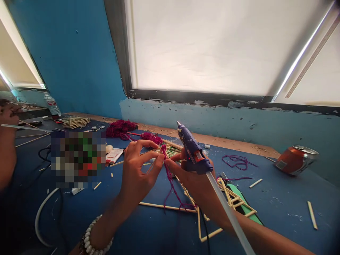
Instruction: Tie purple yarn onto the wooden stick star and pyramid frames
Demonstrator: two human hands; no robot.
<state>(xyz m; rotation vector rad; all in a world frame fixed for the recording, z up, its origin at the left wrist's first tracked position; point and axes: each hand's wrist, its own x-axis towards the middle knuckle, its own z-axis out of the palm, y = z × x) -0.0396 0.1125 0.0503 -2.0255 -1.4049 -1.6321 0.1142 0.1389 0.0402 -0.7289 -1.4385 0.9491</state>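
Note:
My left hand [142, 164], with a white bead bracelet at its wrist, pinches magenta yarn [170, 180] at the tip of a frame of thin wooden sticks [170, 210]. Loose yarn ends hang down from the pinched spot. In my right hand [190, 177] is a blue hot glue gun [192, 147], its nozzle tilted up and left and a long clear glue stick [228, 209] coming out of its back. The right thumb reaches to the yarn, close beside the left fingertips. Part of the frame is hidden behind both hands.
Bundles of magenta yarn [120, 128] lie at the back. A tilted soda can [294, 161] is at right. Stick shapes [235, 198] rest on a green-handled tool [243, 198]. Stick pieces [312, 215] are scattered about. Another person's arm [7, 152] is at far left.

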